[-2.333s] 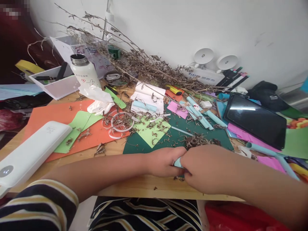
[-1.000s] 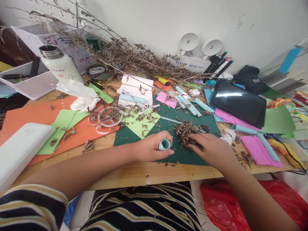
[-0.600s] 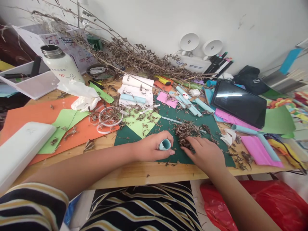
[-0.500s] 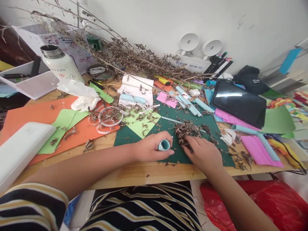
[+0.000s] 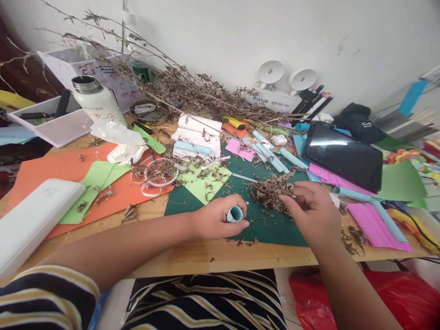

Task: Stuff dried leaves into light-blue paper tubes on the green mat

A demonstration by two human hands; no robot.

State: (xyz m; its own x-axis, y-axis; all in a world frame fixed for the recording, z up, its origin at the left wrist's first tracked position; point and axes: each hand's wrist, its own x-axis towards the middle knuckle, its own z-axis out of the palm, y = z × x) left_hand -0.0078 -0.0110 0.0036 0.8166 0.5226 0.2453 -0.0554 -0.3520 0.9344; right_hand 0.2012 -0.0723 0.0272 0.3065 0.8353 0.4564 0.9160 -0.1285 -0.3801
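Note:
My left hand (image 5: 215, 217) is wrapped round a rolled light-blue paper tube (image 5: 235, 214). The tube's open end faces up toward me, and its lower part is hidden in my fist. To the right, my right hand (image 5: 314, 213) touches the near right side of a heap of dried brown leaves (image 5: 273, 190), thumb and fingers apart. That heap lies on a dark green sheet (image 5: 275, 234), with leaf crumbs scattered around it. A yellow-green sheet (image 5: 203, 185) overlaps the green one at the left and carries more crumbs.
Long dried stems (image 5: 202, 91) stretch across the back. More blue paper tubes (image 5: 271, 158) lie behind the heap. A black tablet (image 5: 343, 156) stands right, a white bottle (image 5: 99, 103) left. A roll of white tape (image 5: 161, 172) rests on orange paper (image 5: 37, 176).
My right hand has moved right and slightly up, from the heap's front to its right side. The heap's shape has shifted a little. My left hand keeps the tube in about the same place.

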